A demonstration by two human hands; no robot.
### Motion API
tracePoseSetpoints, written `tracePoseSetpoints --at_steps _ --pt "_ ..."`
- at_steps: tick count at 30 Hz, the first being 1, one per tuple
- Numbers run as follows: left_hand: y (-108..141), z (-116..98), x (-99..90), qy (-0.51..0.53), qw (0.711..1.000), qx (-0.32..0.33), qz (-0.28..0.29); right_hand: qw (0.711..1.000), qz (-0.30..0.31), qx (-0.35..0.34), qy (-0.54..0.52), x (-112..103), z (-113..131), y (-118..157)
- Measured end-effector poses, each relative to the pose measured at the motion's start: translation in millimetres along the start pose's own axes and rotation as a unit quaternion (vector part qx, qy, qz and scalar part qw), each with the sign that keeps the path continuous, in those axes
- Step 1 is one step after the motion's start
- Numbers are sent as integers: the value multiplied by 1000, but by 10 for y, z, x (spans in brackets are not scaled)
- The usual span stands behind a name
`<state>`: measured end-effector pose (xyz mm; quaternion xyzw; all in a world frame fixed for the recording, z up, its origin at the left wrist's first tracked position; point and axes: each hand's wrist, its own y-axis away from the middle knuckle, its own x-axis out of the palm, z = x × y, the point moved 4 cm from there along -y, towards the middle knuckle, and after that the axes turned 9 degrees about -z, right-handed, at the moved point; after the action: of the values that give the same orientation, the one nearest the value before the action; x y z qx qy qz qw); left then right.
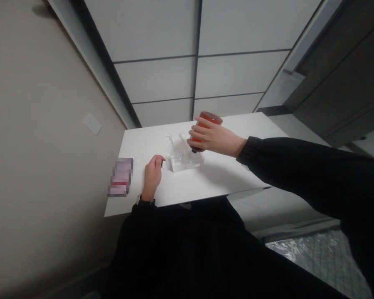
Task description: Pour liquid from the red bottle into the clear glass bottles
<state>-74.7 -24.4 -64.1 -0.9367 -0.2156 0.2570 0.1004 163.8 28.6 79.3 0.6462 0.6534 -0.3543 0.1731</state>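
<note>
My right hand [213, 139] is wrapped round a bottle of red-orange liquid [202, 120]. The bottle is tipped, its base up and its dark neck pointing down over a clear plastic box [187, 162]. Whether any liquid runs out is too blurred to tell. Behind the box lie crumpled-looking clear plastic pieces [176, 141], hard to make out against the white. To the left of the box, my left hand [153, 172] rests near the tabletop, fingers closed on a small black cap [162, 162].
Everything stands on a white table [205, 182]. A pink-purple pack [121, 176], blurred out, lies at its left edge beside the wall with a socket [92, 123]. White panelled doors [162, 79] rise behind the table.
</note>
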Motion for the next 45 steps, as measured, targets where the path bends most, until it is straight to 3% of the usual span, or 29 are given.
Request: tracePoseSetpoints --at_steps 18,25,33,40,45 --pt "-3 4 10 -6 1000 3 2 998 25 -38 35 -63 21 -46" --pt "-2 16 11 -7 1000 4 3 999 34 -8 -35 -53 15 -50" --pt "-11 28 9 -7 1000 4 0 999 -4 18 -26 5 -10 55" --pt "-31 72 -2 -9 1000 5 -6 982 -23 142 -120 247 -35 366" --pt "-38 61 -21 -27 1000 10 -10 927 -39 300 -220 444 1 705"
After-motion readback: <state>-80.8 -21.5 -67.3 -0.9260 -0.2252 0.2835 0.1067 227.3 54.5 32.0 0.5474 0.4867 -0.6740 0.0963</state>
